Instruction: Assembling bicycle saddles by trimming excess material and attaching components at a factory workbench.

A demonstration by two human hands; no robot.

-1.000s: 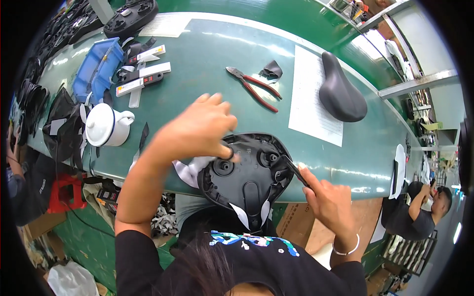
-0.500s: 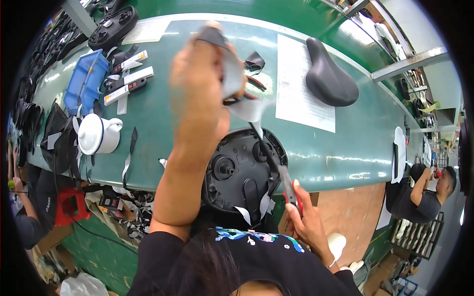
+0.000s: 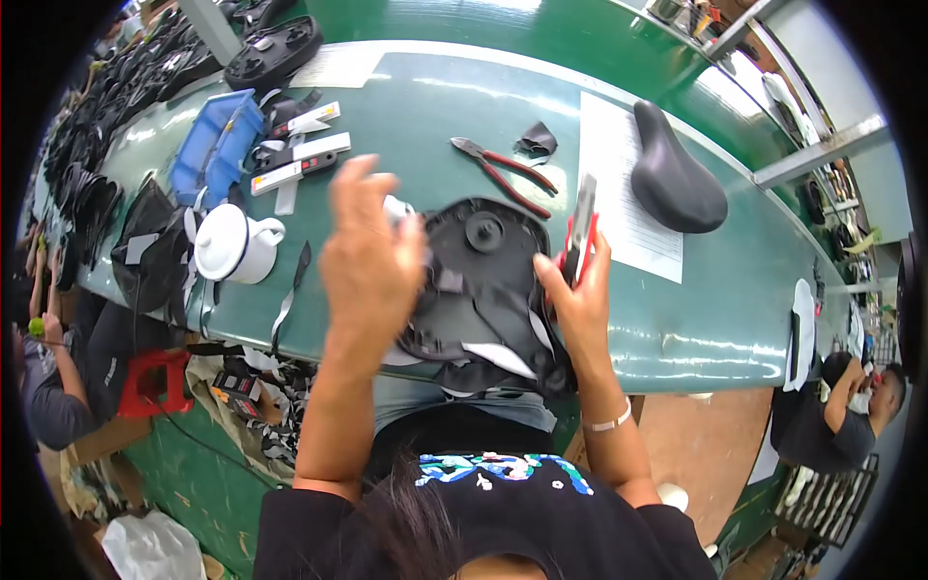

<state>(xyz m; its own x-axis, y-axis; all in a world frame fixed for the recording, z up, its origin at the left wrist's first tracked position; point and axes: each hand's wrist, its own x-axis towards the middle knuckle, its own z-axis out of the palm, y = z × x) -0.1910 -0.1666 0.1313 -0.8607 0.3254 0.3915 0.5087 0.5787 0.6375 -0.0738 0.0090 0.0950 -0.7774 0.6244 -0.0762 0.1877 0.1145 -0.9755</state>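
1. Green-topped long table (image 3: 435, 106) fills the upper part of the head view, curving with the lens; a reddish-brown floor (image 3: 706, 445) shows below its near edge.
2. Black moulded plastic saddle base (image 3: 483, 290), underside up and partly wrapped in dark cover material with pale tabs, lies at the near edge of the table, directly in front of the person and between both hands.
3. Left hand (image 3: 372, 256) is raised over the left side of the saddle base, blurred, fingers curled around a small whitish piece; how tightly it grips cannot be told.
4. Right hand (image 3: 580, 295) rests at the right rim of the saddle base, fingers closed around a slim red-and-black hand tool (image 3: 582, 232) held upright.
5. Red-handled pliers (image 3: 503, 174) lie on the table just beyond the saddle base, with a small black scrap (image 3: 536, 143) beside them.
6. White paper sheet (image 3: 619, 193) lies to the right; a finished black bicycle saddle (image 3: 672, 179) rests on its far edge.
7. White lidded mug (image 3: 232, 244) stands left of the left hand; a blue plastic bin (image 3: 217, 145) lies beyond it.
8. Another person (image 3: 841, 416) is at the lower right, well apart from the table work.
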